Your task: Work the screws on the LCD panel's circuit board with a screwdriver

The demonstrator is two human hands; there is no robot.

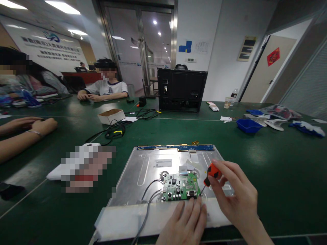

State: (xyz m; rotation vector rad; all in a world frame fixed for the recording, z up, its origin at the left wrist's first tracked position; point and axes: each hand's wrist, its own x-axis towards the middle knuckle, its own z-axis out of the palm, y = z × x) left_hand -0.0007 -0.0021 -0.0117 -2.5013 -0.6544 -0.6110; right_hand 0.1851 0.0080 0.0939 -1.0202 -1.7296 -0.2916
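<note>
My right hand (pixel 236 194) grips a screwdriver (pixel 212 173) by its red and black handle. The shaft slants down to the lower right corner of a green circuit board (pixel 180 186). That board sits on the metal back of a display panel (pixel 150 170), which lies flat in front of me. My left hand (pixel 185 221) rests with fingers extended on the white strip (pixel 122 221) along the panel's near edge, its fingertips close to the board's lower edge. Dark cables (pixel 147 207) run from the board's left side toward me. Whether the tip sits in a screw is too small to tell.
A black monitor housing (pixel 182 90) stands at the back. Black cables (pixel 112 131) and an open box (pixel 111 116) lie left of centre. A blue tray (pixel 248 126) and gloves (pixel 306 128) are at right. A co-worker's hands (pixel 38 127) rest at left; another person (pixel 107 85) sits beyond.
</note>
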